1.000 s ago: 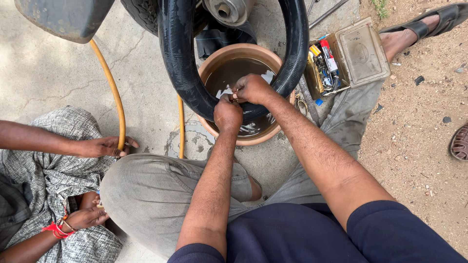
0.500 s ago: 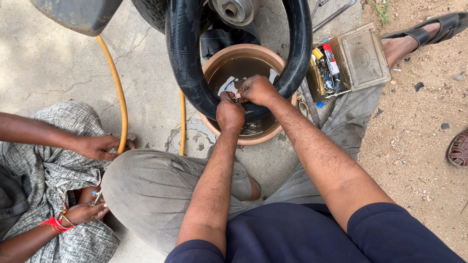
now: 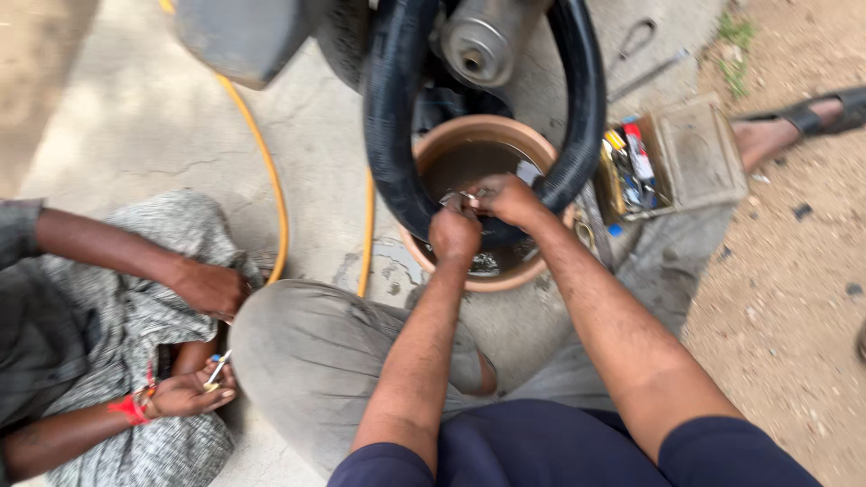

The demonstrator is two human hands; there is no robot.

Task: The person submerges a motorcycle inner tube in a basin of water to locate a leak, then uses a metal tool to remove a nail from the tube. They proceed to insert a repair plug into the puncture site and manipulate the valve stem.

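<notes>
Black inner tube (image 3: 397,153) loops over a round brown basin (image 3: 469,135) of dark water; its top is cut off by the frame edge. Left hand (image 3: 454,233) and right hand (image 3: 510,200) meet on the tube's lower arc, fingers pinched together around something small and pale; what it is cannot be made out. Water surface mostly hidden by hands and tube. Open tool box (image 3: 672,162) just right of basin, contents blurred. Yellow hose (image 3: 271,180) runs left. A seated co-worker's hand (image 3: 185,392) holds a small item, unclear.
</notes>
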